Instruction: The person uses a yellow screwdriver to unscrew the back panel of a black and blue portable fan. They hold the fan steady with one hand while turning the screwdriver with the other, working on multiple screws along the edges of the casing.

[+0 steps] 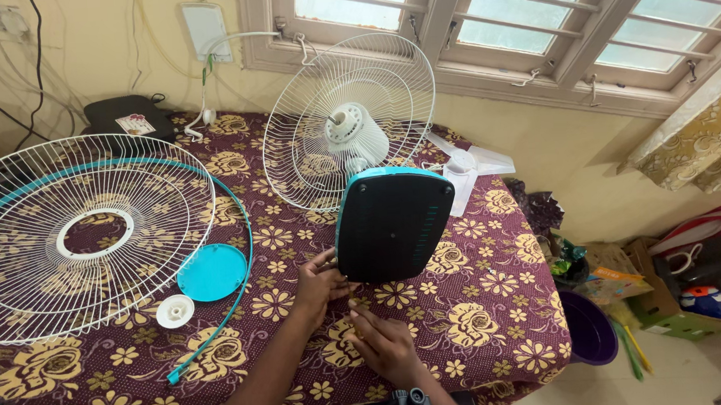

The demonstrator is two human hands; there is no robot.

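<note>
A table fan lies on its side on the maroon floral tablecloth. Its black-bottomed teal base faces me, and the rear wire guard with the white motor hub stands behind it. My left hand grips the lower left edge of the base. My right hand rests on the cloth just below the base, fingers bent, touching nothing I can make out. The front wire guard with a teal rim lies flat at the left.
A teal round cap and a small white nut lie by the front guard. White fan blades rest behind the base. A black box sits at the back left. Purple tub and clutter are on the floor at right.
</note>
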